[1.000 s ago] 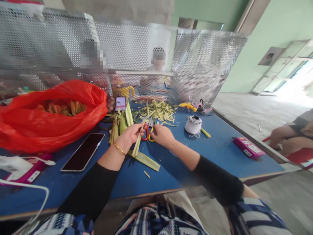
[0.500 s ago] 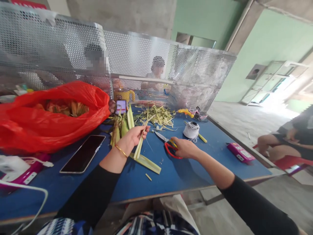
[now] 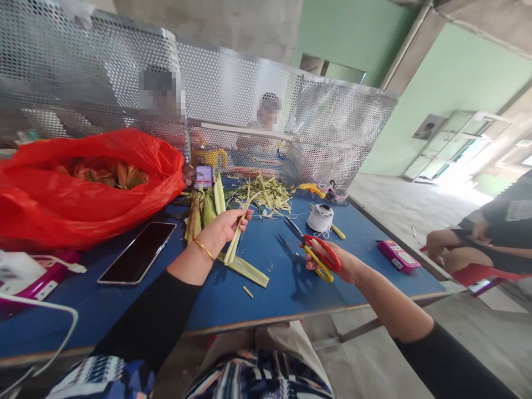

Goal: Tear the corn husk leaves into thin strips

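Note:
My left hand [image 3: 230, 224], with a gold bracelet at the wrist, pinches pale green strips of husk [image 3: 233, 246] over the blue table. Below them a wider husk piece [image 3: 251, 272] lies flat, with a small cut bit [image 3: 248, 292] nearby. In my right hand [image 3: 338, 260] are scissors [image 3: 322, 246] with red and yellow handles, raised above the table, blades pointing away and to the left. Just beyond the blades stands a spool of white string [image 3: 320, 219]. Whole husks [image 3: 208, 208] lie behind my left hand.
A red plastic bag [image 3: 141, 216] of dried husks and a phone [image 3: 137, 253] are on the left. Husk trimmings [image 3: 268, 195] lie before a perforated metal screen [image 3: 236, 77]. A purple box [image 3: 398, 256] sits at right. People sit behind the screen and at far right.
My right hand has lifted the scissors off the table and moved right, turning them so the handles show. My left hand stays on the husk strips nearly in place.

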Motion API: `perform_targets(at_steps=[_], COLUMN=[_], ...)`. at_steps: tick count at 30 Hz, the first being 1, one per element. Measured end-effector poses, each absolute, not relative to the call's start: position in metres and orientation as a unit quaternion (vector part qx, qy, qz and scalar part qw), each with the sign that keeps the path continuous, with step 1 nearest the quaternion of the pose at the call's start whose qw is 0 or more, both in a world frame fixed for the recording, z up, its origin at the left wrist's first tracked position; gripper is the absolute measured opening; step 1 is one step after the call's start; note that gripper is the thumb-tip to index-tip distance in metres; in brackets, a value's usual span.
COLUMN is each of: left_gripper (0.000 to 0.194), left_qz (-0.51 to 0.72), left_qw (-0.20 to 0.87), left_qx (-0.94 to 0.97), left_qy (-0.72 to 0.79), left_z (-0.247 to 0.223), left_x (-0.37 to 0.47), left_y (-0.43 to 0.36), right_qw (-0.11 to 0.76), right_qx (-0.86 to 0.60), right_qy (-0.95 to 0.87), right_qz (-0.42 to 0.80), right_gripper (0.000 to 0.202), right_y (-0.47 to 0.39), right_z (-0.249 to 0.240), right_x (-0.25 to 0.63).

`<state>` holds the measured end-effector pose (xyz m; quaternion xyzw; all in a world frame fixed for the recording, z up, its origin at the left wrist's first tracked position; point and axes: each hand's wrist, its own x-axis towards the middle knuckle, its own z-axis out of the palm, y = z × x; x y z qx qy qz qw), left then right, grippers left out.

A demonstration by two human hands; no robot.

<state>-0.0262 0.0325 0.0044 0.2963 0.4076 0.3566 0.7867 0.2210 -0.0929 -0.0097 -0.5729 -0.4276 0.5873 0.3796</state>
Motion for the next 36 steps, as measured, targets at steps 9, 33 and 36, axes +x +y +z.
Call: perform_targets(at_steps=[9,33,36], left_gripper=[0.024,0.016,0.014], left_qz=[0.35,0.339,0.332], left_qw=[0.78,0.73,0.741], left_qx=[0.313,0.463,0.469], left_qy=[0.414,0.37,0.347], left_z=[0.0,0.008,0.005], left_x=[-0.024,-0.018,-0.014], left_y=[0.034,0.019,0.016], right_qw=[0.362,0.215,0.44], right_qx=[-0.557,-0.615,-0.546], right_qy=[-0.422,-0.746,-0.606], right_qz=[0.617,0.139,0.376], right_gripper=[0.038,0.018,0.022], right_y=[-0.062,-0.025,-0.001], right_z=[-0.008,0.022,0.013], right_x=[0.186,0.176,0.168])
